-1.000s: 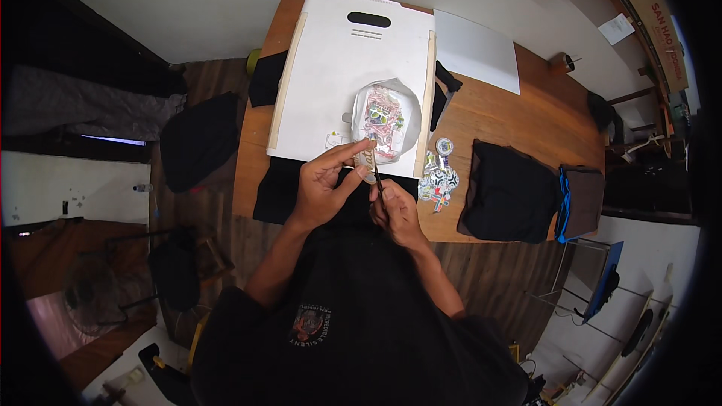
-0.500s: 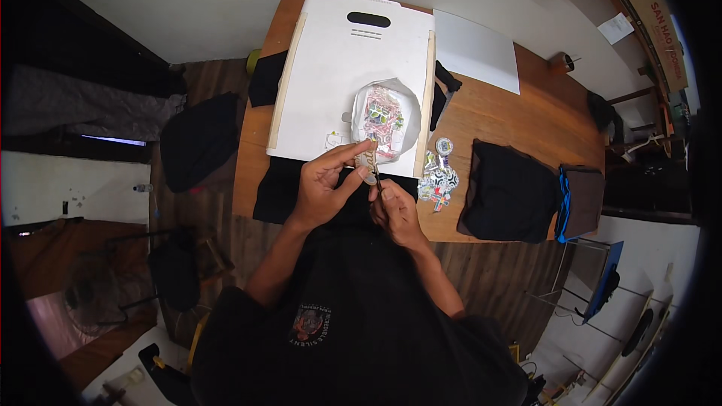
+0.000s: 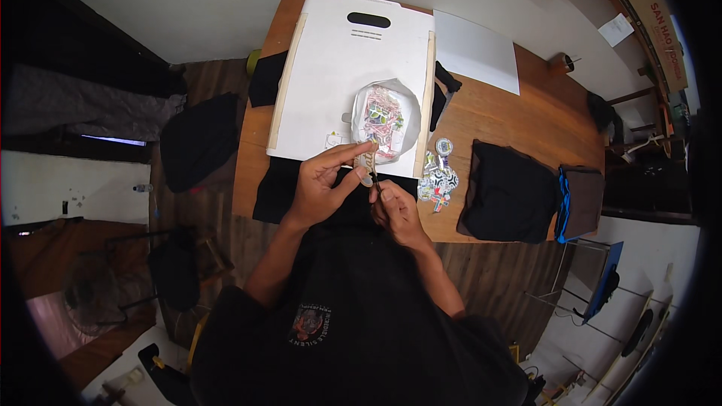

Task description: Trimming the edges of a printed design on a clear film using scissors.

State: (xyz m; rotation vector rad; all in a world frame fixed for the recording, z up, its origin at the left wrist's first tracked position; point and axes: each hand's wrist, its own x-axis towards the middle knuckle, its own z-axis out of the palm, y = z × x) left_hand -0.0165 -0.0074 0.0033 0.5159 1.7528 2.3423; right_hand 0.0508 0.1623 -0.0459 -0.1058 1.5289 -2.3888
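Note:
My left hand (image 3: 322, 186) pinches a small tan-and-white cut-out sticker (image 3: 365, 160) between thumb and fingers, over the near edge of the white board. My right hand (image 3: 398, 216) is closed around what look like dark-handled scissors (image 3: 378, 180), whose narrow blades meet the sticker's right side. Just beyond the fingertips, a round whitish bowl (image 3: 411, 109) sits on the board, with printed paper scraps (image 3: 382, 114) in red, green and white inside. A heap of colourful cut-out stickers (image 3: 439, 179) lies on the table to the right of my right hand.
The white board (image 3: 323, 68) with a slot handle covers the left of the wooden table (image 3: 526, 131). Folded black cloth (image 3: 511, 192) rests at the right, beside another dark folded piece (image 3: 579, 203). A white sheet (image 3: 477, 53) and a brown cup (image 3: 560, 64) are farther back.
The sticker and the scissors have shifted very slightly at my fingertips. Both hands keep almost the same place; the bowl and heap stay put.

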